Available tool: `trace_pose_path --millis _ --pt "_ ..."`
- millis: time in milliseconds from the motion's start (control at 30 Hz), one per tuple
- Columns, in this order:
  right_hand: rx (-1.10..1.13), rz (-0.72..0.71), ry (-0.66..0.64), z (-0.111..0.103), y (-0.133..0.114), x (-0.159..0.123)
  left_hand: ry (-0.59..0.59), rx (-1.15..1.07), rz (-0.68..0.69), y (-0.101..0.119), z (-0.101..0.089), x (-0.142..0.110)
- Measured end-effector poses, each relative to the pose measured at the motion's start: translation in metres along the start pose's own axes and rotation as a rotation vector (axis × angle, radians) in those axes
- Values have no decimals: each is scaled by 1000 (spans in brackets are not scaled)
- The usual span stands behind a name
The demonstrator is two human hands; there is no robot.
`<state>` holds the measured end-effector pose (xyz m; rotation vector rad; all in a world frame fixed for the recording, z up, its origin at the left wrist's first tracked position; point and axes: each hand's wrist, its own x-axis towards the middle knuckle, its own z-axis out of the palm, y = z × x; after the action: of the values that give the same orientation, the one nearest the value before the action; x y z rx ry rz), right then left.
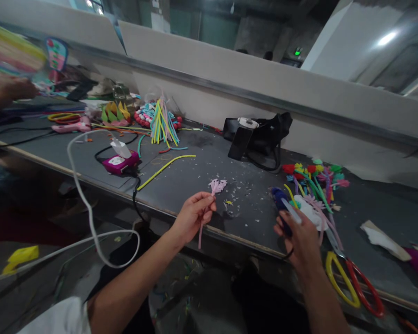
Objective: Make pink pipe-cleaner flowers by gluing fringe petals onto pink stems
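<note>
My left hand (197,215) pinches a pale pink pipe-cleaner flower (218,186) by its stem, near the table's front edge. The bloom points up above the fingertips, and the stem hangs below the hand. My right hand (297,234) is wrapped round a dark blue hot glue gun (278,197) with a pale strip along it; part of it is hidden by the fingers. Just beyond the right hand lies a pile of colourful pipe-cleaner flowers (315,178). Scissors (339,253) with yellow and red handles lie to its right, over the table edge.
Scraps and a yellow pipe cleaner (165,171) lie on the dark table (191,178). A purple power strip (121,162) with a white plug and cable is left. Behind are a pipe-cleaner bundle (163,123) and a black bag (264,134). Another person's hand (14,88) is far left.
</note>
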<state>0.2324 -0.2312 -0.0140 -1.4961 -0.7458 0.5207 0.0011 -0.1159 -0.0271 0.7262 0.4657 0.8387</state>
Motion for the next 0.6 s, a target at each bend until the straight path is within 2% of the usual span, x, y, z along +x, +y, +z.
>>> trace_pose_path --millis 100,267,400,600 --pt "382 159 -154 9 -20 -17 -3 1 -8 -1 0 1" --pt "713 295 -417 25 -32 -43 0 16 -16 0 3 2" --pt "636 245 -504 36 -27 -54 -2 32 -30 0 3 2" --pt "442 119 -396 43 -14 -56 14 50 -36 0 3 1"
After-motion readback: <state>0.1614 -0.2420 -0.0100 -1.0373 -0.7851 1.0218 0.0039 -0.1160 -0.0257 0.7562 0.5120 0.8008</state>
